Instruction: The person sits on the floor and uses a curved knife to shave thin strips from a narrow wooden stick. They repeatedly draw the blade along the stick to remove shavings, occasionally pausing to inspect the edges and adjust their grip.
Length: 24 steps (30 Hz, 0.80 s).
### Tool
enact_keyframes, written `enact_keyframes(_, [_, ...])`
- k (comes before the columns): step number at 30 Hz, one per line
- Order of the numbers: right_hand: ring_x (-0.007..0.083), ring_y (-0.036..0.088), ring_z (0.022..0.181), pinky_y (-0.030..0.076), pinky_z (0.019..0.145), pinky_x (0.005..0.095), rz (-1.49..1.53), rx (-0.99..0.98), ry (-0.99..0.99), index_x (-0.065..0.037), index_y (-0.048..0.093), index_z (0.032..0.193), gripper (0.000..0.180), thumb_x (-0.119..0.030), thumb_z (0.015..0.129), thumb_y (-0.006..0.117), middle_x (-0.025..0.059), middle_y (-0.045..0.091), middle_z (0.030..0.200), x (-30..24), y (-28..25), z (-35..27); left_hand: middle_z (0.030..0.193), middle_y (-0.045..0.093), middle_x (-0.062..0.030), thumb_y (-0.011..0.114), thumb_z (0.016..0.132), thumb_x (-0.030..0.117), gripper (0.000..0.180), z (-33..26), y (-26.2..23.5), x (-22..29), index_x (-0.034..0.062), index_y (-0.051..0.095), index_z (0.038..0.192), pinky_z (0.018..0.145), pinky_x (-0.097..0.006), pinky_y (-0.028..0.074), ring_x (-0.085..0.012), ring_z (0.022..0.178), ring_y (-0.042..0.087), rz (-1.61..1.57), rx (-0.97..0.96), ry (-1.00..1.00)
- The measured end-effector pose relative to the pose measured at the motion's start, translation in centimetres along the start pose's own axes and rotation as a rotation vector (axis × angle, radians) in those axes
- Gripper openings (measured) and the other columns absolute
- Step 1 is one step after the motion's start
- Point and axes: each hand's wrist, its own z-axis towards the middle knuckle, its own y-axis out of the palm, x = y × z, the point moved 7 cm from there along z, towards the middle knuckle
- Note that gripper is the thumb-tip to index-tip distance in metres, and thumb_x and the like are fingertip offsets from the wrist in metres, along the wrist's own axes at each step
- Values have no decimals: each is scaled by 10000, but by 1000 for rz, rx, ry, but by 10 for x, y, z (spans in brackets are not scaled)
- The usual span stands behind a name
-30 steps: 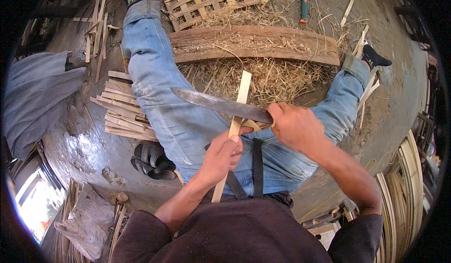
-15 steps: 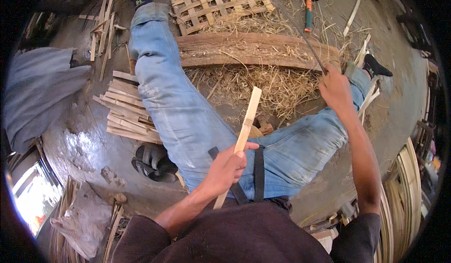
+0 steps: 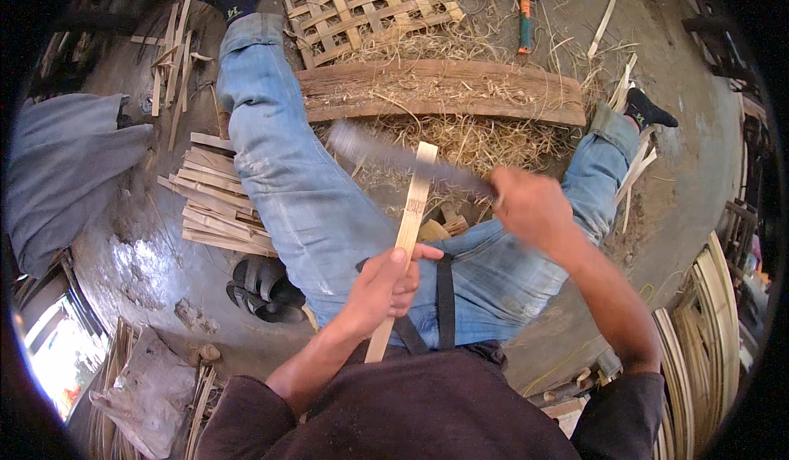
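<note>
Pale strip (image 3: pixel 408 222): holds it in L hand (image 3: pixel 380 292), above the jeans (image 3: pixel 283 152) & btwn. the thighs, slanting up & slightly R, w/ lower end by the shirt (image 3: pixel 427 411). Has L grip closed snugly round the lower half, w/ thumb on the face & index poking out R; prob. leaves the upper half bare so as not to put fingers near the blade. Wraps R hand (image 3: pixel 532 209) in a full fist round the knife (image 3: pixel 366 146) handle, w/ no gap visible in that grip. Points blade L, crosswise near the strip's top. Can't tell if touching, b/c of blur. Sits w/ legs wide, prob. for elbow room & to let shavings (image 3: pixel 493 160) lie btwn. Has plank (image 3: pixel 436 90) lying across, farther out. Has pile (image 3: pixel 218 201) right beside L thigh, prob. for quick reach w/ L hand; has hammer (image 3: pixel 524 29) past plank, prob. out of the way.
</note>
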Motion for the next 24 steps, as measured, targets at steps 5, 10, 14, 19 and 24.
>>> enact_keyframes(5, [413, 626, 721, 498, 615, 471, 170, -27, 88, -9, 541, 965, 218, -89, 783, 629, 212, 621, 747, -3, 2, -7, 649, 259, 88, 323, 1037, 488, 595, -6, 3, -5, -42, 484, 1253, 400, -165, 210, -3, 485, 215, -45, -13, -18])
enact_keyframes(10, [417, 634, 726, 508, 626, 472, 131, 6, 144, -5, 534, 940, 214, -112, 786, 636, 220, 624, 743, 11, -2, -3, 637, 252, 85, 309, 1038, 498, 604, -5, -2, -4, -44, 492, 1232, 388, -168, 212, -2, 473, 208, -8, 5, 7])
enact_keyframes(14, [400, 641, 678, 513, 607, 495, 161, 57, 68, -21, 520, 934, 188, -109, 796, 613, 213, 608, 668, 1, -6, -10, 641, 270, 80, 310, 1036, 504, 611, -6, 3, -4, -46, 496, 1224, 390, -167, 224, -3, 474, 223, -8, -20, 22])
enact_keyframes(19, [375, 647, 727, 523, 612, 479, 103, 19, 240, -32, 519, 939, 200, -102, 779, 615, 201, 635, 775, 19, -7, 7, 694, 313, 71, 340, 1031, 490, 592, 1, 1, -4, -24, 466, 1298, 447, -188, 289, -20, 525, 288, 21, -42, 2])
enact_keyframes(24, [384, 643, 718, 522, 605, 480, 31, 8, -66, -31, 512, 924, 174, -89, 790, 607, 202, 638, 796, -21, 3, -10, 701, 395, 44, 435, 1023, 348, 494, 2, -10, 3, 8, 413, 1382, 441, -188, 343, -36, 508, 374, 195, 276, 185])
